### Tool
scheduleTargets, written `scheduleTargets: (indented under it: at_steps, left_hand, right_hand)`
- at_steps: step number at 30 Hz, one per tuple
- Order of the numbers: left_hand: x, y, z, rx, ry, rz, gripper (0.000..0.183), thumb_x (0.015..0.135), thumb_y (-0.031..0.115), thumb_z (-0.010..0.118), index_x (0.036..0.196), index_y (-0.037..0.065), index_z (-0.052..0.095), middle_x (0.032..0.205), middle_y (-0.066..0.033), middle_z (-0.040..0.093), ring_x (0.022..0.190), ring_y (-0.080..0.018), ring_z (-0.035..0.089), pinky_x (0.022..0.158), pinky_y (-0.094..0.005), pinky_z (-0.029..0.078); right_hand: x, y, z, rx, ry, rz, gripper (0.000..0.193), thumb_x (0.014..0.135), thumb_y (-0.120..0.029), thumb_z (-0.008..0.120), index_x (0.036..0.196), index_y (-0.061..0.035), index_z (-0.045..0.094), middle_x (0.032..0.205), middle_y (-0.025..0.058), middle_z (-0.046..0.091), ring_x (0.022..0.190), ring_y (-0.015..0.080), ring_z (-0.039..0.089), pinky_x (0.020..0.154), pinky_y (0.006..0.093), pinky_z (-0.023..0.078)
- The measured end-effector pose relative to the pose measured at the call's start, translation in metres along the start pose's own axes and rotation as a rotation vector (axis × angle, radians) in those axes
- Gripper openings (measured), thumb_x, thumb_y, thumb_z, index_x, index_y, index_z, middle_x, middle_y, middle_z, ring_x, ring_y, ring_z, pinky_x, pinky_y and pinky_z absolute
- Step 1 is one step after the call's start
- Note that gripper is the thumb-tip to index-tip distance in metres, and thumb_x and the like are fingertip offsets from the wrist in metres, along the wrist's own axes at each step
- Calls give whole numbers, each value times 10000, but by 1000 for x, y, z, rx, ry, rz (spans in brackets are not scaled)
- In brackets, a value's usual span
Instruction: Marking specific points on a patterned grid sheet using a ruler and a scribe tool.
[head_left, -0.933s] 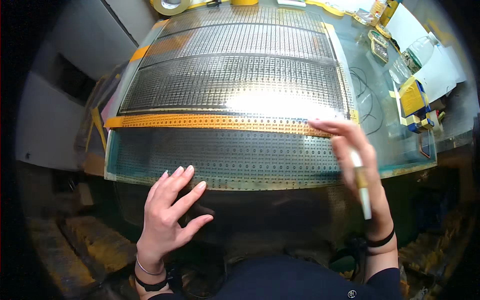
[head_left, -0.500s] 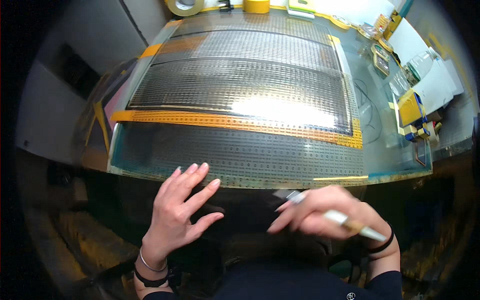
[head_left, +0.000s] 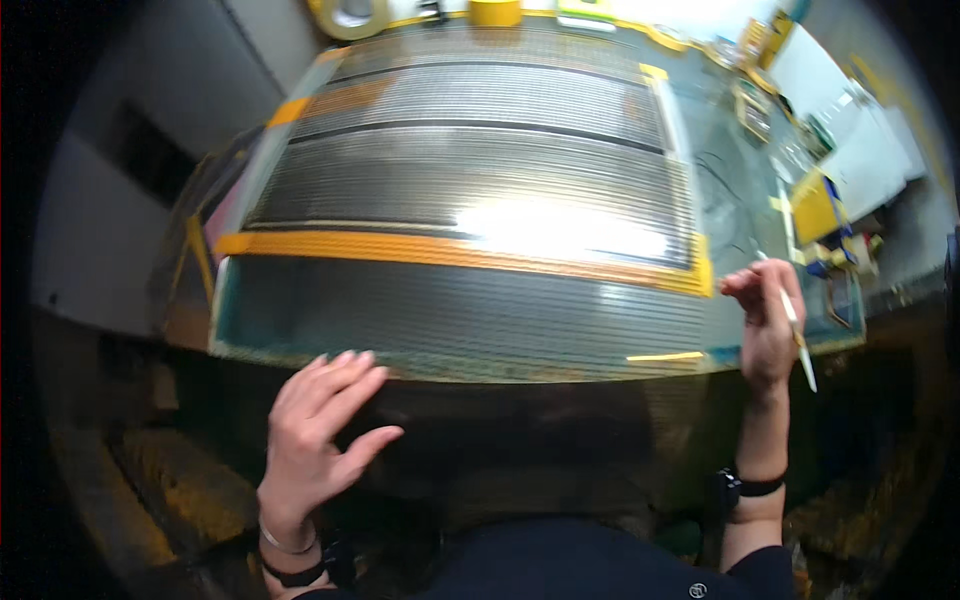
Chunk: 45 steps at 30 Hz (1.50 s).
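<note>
My left hand (head_left: 318, 430) is at the front left edge of the glass-topped table (head_left: 232, 310). Its fingers are spread and it holds nothing. Over the table's right part, beside the corner of the patterned sheet, my right hand (head_left: 768, 325) is closed around a slim pen-shaped tool (head_left: 806, 360) with a white and tan handle. The tool's front end is blurred. A large patterned sheet (head_left: 450, 180) with fine rows lies on the glass. Orange tape (head_left: 400, 246) runs along its near edge, and a dark dotted strip (head_left: 450, 305) lies in front. Near the front edge is a short yellow strip (head_left: 664, 357).
Tape rolls (head_left: 350, 14) and a yellow roll (head_left: 495, 12) stand at the back. On the right are a yellow and blue block (head_left: 818, 212), a clear bottle (head_left: 818, 135), white paper (head_left: 860, 185) and a thin dark wire (head_left: 722, 175).
My right hand has moved from below the table's front edge up and to the right, over the glass, still holding the tool. My left hand has shifted slightly left and down.
</note>
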<state>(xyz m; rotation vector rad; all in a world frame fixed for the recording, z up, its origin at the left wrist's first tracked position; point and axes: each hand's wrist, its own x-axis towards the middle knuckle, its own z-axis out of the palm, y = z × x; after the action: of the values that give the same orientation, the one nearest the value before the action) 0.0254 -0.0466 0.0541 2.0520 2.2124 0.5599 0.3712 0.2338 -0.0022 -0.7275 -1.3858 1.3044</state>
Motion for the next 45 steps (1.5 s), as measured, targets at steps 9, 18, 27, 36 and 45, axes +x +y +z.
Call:
scheduleTargets:
  at_steps: [9,18,27,36,45]
  left_hand:
    - [1,-5,9,-22,51,-59,510,688,127,831,1165,5,696,1184,-154,690,1159,-335,628,1066,-457,435]
    - [7,-14,11,10,30,-131,478,759,88,779,1215,-4,671,1295,-175,641,1250,-346,574,1101,-457,399]
    - [20,-17,15,43,45,-168,410,887,87,686,1283,-2,631,1354,-174,605,1297,-338,535,1113,-435,387]
    - [22,-16,16,70,33,-166,407,907,100,665,1298,-3,621,1373,-174,592,1305,-336,528,1124,-430,374]
    - [13,-22,14,77,13,-164,410,905,114,667,1289,-19,622,1363,-183,598,1297,-340,538,1122,-440,375]
  right_hand:
    - [-2,-7,8,-69,-94,-12,204,1031,-193,535,1020,2,594,859,129,711,829,167,687,838,310,542]
    - [-1,-5,7,-80,-96,-33,219,1037,-209,528,1000,-3,593,853,124,713,822,168,689,827,320,541]
    - [-11,-15,9,-314,-279,-220,154,995,-121,572,1013,13,647,1003,127,739,965,195,696,894,327,527]
    - [-20,-19,9,-565,-574,-506,133,847,-10,704,972,-54,688,971,124,742,856,294,724,792,378,566]
    - [-49,-49,-8,94,-418,227,291,1018,-242,533,1057,8,678,920,122,703,848,197,666,807,327,528]
